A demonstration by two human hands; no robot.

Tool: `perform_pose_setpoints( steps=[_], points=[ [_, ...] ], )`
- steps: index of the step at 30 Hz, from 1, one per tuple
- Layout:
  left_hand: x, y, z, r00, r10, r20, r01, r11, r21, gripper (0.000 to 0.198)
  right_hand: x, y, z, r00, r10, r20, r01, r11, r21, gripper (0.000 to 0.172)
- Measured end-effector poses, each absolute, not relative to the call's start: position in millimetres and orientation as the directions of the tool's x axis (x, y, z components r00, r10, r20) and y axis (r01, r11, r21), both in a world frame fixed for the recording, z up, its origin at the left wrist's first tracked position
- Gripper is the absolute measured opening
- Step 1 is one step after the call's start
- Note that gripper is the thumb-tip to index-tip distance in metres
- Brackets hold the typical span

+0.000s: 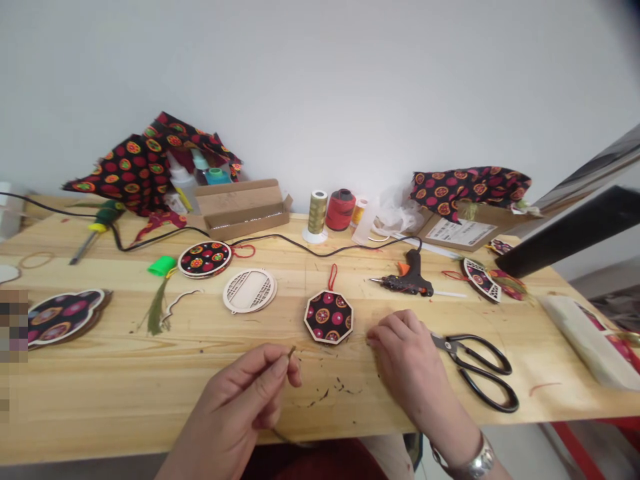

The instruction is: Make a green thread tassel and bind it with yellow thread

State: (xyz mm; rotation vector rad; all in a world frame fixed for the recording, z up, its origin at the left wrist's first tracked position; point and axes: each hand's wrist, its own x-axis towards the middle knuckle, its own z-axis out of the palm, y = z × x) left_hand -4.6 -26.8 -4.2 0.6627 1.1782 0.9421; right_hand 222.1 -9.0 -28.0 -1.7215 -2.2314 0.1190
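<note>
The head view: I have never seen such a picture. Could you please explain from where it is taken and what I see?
There is no machine here, only a person's two bare hands, seen by a camera worn on the head, looking forward and down. The left hand pinches a thin olive-brown strand. The right hand has its grip turned away, so I cannot tell whether it holds anything. On the pale wooden table, beyond the hands, lies a pale-rimmed octagonal ornament of dark patterned fabric. To its right are black-handled metal scissors and a black, orange-triggered glue gun.
</note>
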Motion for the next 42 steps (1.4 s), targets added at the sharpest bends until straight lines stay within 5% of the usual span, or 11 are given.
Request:
perform_pose_setpoints(
  steps=[4, 10, 18, 22, 27, 34, 37, 42],
  points=[
    [-4, -27, -3, 0.109, 0.888, -0.447, -0.191, 0.46, 0.867, 0.02, 220, -13, -29, -0.262, 0.952, 0.16, 0.906, 0.299, -0.299, 0.019],
    [-6, -29, -6, 0.16, 0.899, -0.407, 0.018, 0.41, 0.912, 0.021, 199, -31, -8, -0.318, 0.942, 0.105, 0.589, 0.283, -0.757, 0.018],
    [-5, -27, -1, 0.376, 0.858, -0.35, 0.184, 0.301, 0.936, 0.021, 179, -32, 4, -0.309, 0.935, 0.173, 0.378, 0.288, -0.88, 0.017],
    [-7, -31, -6, 0.23, 0.878, -0.42, 0.038, 0.423, 0.905, 0.024, 177, -18, -2, -0.281, 0.928, 0.243, 0.589, 0.367, -0.72, 0.019],
    [-11, -29, -8, 0.149, 0.881, -0.448, -0.222, 0.472, 0.853, 0.022, 167, -4, -18, -0.41, 0.89, 0.199, 0.821, 0.455, -0.345, 0.048],
    [-10, -22, -5, 0.129, 0.89, -0.438, -0.319, 0.455, 0.831, 0.019, 172, 15, -22, -0.386, 0.896, 0.221, 0.886, 0.427, -0.184, 0.045],
    [-7, -19, -4, 0.131, 0.895, -0.427, -0.325, 0.445, 0.834, 0.019, 176, 19, -18, -0.353, 0.895, 0.272, 0.855, 0.426, -0.295, 0.049],
    [-2, -17, -1, 0.155, 0.899, -0.41, -0.327, 0.438, 0.837, 0.018, 169, 1, -11, -0.146, 0.952, 0.27, 0.489, 0.307, -0.817, 0.022]
  ],
)
